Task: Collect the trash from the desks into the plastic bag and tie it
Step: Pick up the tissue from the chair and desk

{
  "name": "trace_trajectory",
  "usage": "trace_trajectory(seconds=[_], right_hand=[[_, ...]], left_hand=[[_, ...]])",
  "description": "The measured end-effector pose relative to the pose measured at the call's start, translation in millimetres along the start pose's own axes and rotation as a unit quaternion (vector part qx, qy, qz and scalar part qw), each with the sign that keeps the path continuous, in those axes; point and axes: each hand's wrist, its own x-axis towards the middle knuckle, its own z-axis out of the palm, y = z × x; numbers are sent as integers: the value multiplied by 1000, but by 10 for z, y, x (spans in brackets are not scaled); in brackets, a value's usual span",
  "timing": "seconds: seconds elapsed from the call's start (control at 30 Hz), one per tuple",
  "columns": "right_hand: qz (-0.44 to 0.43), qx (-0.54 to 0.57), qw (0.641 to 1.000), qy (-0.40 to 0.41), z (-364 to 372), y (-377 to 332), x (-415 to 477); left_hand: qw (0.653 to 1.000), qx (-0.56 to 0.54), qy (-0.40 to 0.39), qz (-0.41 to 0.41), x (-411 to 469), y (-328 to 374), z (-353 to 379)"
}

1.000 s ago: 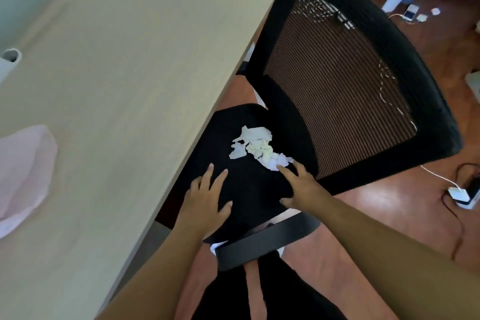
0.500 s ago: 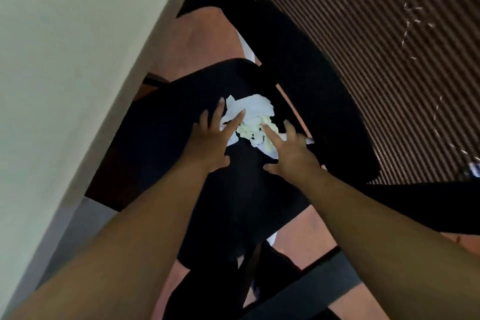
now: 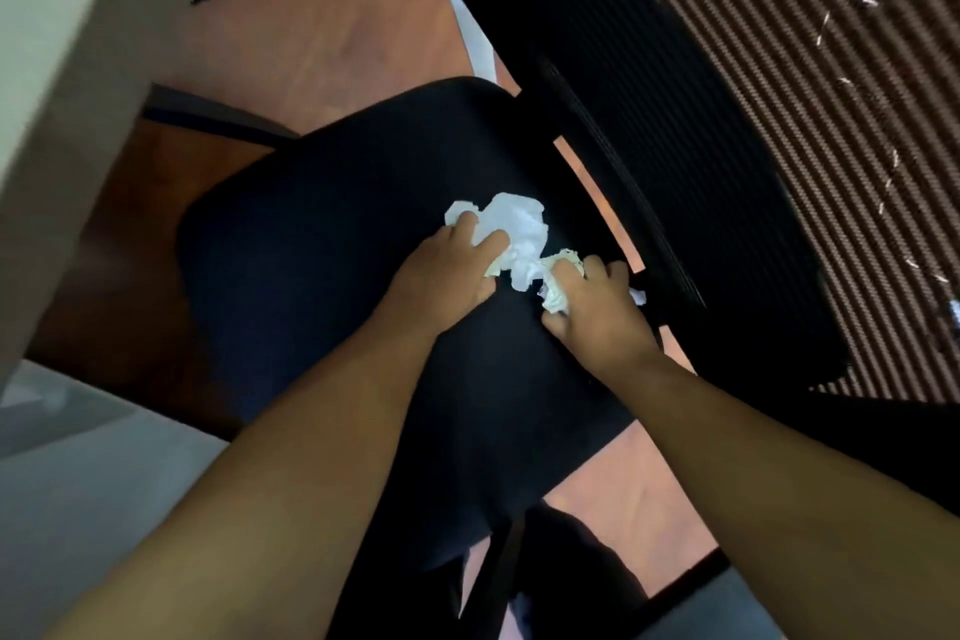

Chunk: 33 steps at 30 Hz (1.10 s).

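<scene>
A heap of crumpled white and pale green paper scraps [image 3: 522, 237] lies on the black seat [image 3: 322, 244] of an office chair, near the backrest. My left hand [image 3: 447, 273] is curled over the left side of the heap, its fingers closed on white paper. My right hand [image 3: 597, 307] grips the right side, with pale green scraps bunched under its fingers. Both hands rest on the seat and hide part of the heap. The plastic bag is out of sight.
The chair's mesh backrest [image 3: 769, 130] rises close on the right. The light wooden desk [image 3: 47, 68] edge runs along the left, above the reddish-brown floor [image 3: 322, 31]. The chair's black base [image 3: 566, 577] shows below the seat.
Both hands moved forward from the seat's front onto the paper heap and closed their fingers on it, bunching the scraps together. The camera dipped closer to the seat.
</scene>
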Motion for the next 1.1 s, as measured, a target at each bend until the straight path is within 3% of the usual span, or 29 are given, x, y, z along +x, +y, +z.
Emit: trace_trajectory(seconds=[0.1,0.33,0.6,0.73,0.87,0.97,1.1], right_hand=[[49,83,995,4,-84,-54,-158],[47,107,992,43,-848,-309,-718],[-27,113,980,160,-2369,-579,-1115],[-130,105,974,152,-3010,-1256,-925],[-242,69,959,131,-3182,-2164,-819],[-299,61,943,131,-3122,-2728,-791],[-323,30,942,86,-3014,-3179,-742]], left_hand=[[998,-49,-21,-40,-124,58,-65],[992,-108,9,-66,-713,378,-928],[952,-201,215,-85,-1349,844,-2529],[923,-204,283,-165,-1935,439,-2958],[914,-161,276,-249,-2621,-239,-3014],[923,-50,247,-291,-3003,-633,-2963],[884,-36,235,-403,-3361,-939,-2852]])
